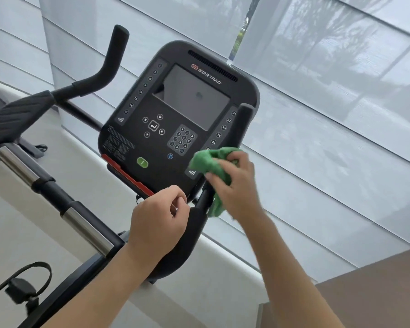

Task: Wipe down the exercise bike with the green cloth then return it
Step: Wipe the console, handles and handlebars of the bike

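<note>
The exercise bike's black console (175, 110) fills the middle of the head view, with a grey screen, keypad and green button. My right hand (234, 183) is closed around the bunched green cloth (207, 162), which presses against the console's lower right corner and the right handlebar (243, 124). Part of the cloth hangs down behind the handlebar stem. My left hand (158, 221) rests on the curved black handlebar base below the console, fingers loosely curled, holding nothing I can see.
The left handlebar (109, 65) rises at upper left, and a chrome-and-black bar (52, 192) runs diagonally lower left. A pedal with strap (21, 285) sits at bottom left. Window blinds (329, 114) stand behind the bike. A brown surface (376, 292) lies at bottom right.
</note>
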